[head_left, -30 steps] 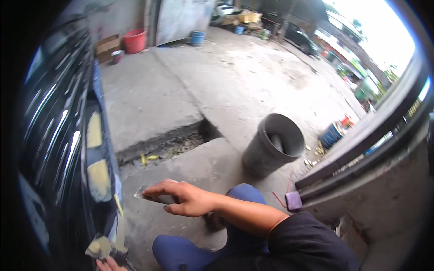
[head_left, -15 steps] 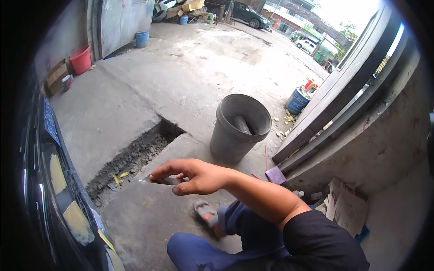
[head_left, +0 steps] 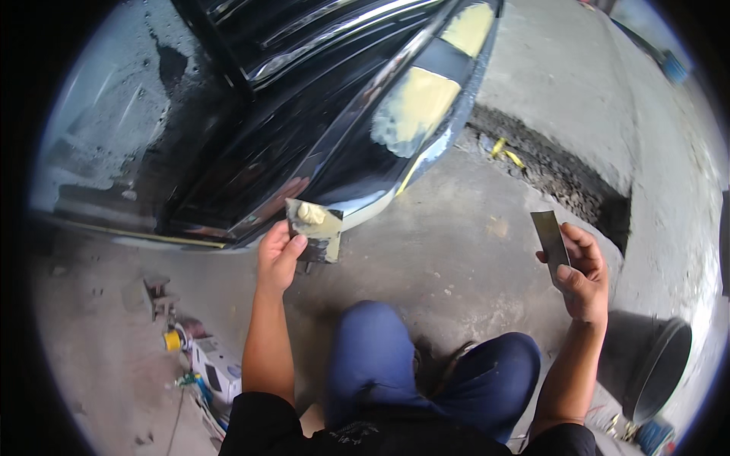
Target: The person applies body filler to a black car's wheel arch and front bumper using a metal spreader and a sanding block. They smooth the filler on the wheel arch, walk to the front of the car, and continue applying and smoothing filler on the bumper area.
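Observation:
My left hand (head_left: 277,262) is closed on a small mixing plate (head_left: 325,249), its thumb on top. The flat plate is dark and smeared pale, and a cream lump of body filler (head_left: 310,213) sits near its upper edge. My right hand (head_left: 587,277), off to the right, grips a thin rectangular metal scraper (head_left: 549,234) between thumb and fingers, blade pointing up and clear of everything. Ahead of my left hand is the black car bumper (head_left: 342,163). It carries a large cream filler patch (head_left: 420,106) and a smaller filler patch (head_left: 469,29) farther along.
A rubble-filled trench (head_left: 566,171) with yellow strips cuts the concrete floor at the right. Behind my right forearm a grey bucket (head_left: 646,361) stands. Left of my left arm lie a white box (head_left: 217,370) and a yellow roll (head_left: 173,340).
My view has swung left and down from the yard to the car. My left hand with the plate has come into view. The right hand still holds the scraper, now raised upright.

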`<action>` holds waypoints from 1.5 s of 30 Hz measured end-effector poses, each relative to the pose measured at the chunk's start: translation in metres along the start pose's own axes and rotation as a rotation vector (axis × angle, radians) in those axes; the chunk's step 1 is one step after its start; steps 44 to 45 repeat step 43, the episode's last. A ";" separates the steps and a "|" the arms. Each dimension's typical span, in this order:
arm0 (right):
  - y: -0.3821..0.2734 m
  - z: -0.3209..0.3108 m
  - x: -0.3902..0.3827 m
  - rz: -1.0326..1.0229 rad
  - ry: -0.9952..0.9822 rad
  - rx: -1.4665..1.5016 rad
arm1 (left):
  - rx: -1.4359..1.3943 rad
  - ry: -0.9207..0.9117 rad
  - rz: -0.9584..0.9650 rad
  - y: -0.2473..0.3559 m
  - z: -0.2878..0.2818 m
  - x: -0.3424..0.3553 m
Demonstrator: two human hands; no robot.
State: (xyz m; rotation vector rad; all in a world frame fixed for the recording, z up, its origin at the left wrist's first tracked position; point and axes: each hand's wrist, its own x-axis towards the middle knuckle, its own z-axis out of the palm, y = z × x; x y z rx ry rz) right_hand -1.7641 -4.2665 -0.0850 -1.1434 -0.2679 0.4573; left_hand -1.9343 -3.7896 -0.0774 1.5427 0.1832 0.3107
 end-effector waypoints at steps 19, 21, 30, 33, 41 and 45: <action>0.008 0.034 -0.019 -0.062 0.093 0.064 | 0.126 -0.230 0.072 -0.013 0.131 0.102; 0.007 0.050 -0.037 -0.102 0.165 0.061 | 0.203 -0.249 0.115 -0.014 0.140 0.105; 0.024 0.125 -0.125 -0.187 0.342 0.053 | 0.577 -0.476 0.312 -0.030 0.063 0.048; 0.028 0.153 -0.151 -0.205 0.400 0.039 | 0.622 -0.497 0.340 -0.028 0.026 0.024; 0.022 0.217 -0.187 -0.230 0.459 -0.056 | 0.549 -0.523 0.428 -0.030 0.008 0.022; 0.020 0.227 -0.191 -0.187 0.430 -0.135 | 0.525 -0.540 0.418 -0.029 0.009 0.027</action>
